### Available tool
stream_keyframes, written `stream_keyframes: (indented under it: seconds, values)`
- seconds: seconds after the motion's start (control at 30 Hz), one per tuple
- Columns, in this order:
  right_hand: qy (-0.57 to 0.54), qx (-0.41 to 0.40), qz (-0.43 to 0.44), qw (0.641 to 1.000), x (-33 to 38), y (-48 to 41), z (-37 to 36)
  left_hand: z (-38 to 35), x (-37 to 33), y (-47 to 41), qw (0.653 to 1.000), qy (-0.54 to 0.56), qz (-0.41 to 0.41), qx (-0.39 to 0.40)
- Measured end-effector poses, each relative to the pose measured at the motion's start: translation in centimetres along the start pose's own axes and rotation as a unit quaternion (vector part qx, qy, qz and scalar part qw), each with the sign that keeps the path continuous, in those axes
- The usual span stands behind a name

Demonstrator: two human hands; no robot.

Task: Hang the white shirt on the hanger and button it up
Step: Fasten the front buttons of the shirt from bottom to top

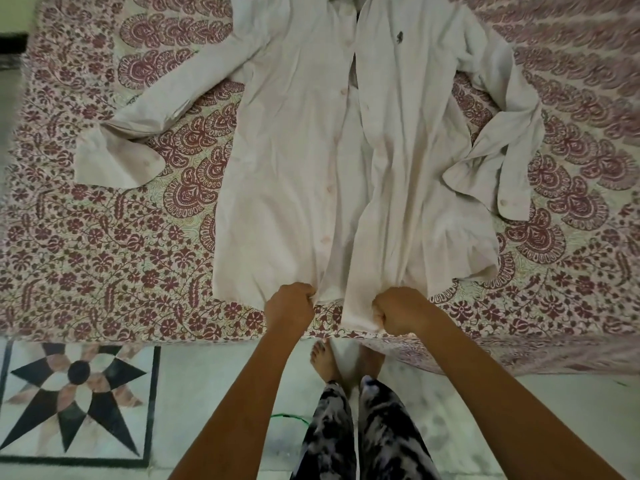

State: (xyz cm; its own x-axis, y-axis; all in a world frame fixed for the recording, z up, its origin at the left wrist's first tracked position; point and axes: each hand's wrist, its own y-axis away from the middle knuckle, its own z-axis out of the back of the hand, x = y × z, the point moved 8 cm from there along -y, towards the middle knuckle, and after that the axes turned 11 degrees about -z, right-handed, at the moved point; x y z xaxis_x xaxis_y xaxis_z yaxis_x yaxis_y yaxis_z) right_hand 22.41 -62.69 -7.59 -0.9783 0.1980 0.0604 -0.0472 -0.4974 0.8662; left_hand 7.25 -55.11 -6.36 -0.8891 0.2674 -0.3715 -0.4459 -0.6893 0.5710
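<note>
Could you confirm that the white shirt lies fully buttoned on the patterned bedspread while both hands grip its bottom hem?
Not quite: the head view shows the white shirt unbuttoned, its front panels parted, on the patterned bedspread, while the left hand and right hand grip its bottom hem.

The white shirt is lying unbuttoned on the paisley bedspread, while the left hand and right hand are gripping its bottom hem.

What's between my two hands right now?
Head view: between left hand and right hand lies the hem of the white shirt, with patterned bedsheet showing just below.
</note>
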Motion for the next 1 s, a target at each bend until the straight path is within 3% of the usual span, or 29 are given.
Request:
stream_keyframes:
  seconds: [0.07,0.13,0.2,0.3,0.43,0.63,0.8,1.0]
  values:
    - [0.066,0.009,-0.029,0.997,-0.1,0.0,0.2,-0.4,-0.3,-0.2,0.998,-0.039,-0.014,0.037]
    - [0.063,-0.028,-0.052,0.996,0.1,0.1,1.1,-0.9,-0.7,-0.5,0.993,-0.073,-0.027,0.088]
    - [-0.029,-0.124,-0.068,0.990,0.6,0.2,3.0,-0.6,-1.0,-1.0,0.993,-0.066,-0.024,0.091]
    - [-0.165,-0.224,-0.108,0.954,1.1,-0.4,4.8,1.8,-1.7,-2.1,0.999,-0.030,-0.012,0.002]
    - [-0.195,-0.226,-0.142,0.944,1.3,-2.2,4.8,3.2,-1.4,-4.4,0.998,0.035,-0.002,-0.056]
    - [-0.169,-0.212,-0.020,0.962,2.1,-1.7,3.3,1.5,-0.7,-5.4,0.990,0.131,-0.013,-0.048]
    - [-0.159,-0.193,0.007,0.968,1.7,-1.3,2.2,1.0,-1.0,-5.4,0.989,0.132,-0.012,-0.060]
    - [-0.264,-0.252,-0.041,0.930,0.0,-2.0,4.6,3.8,-2.2,-7.1,0.977,0.160,-0.037,-0.133]
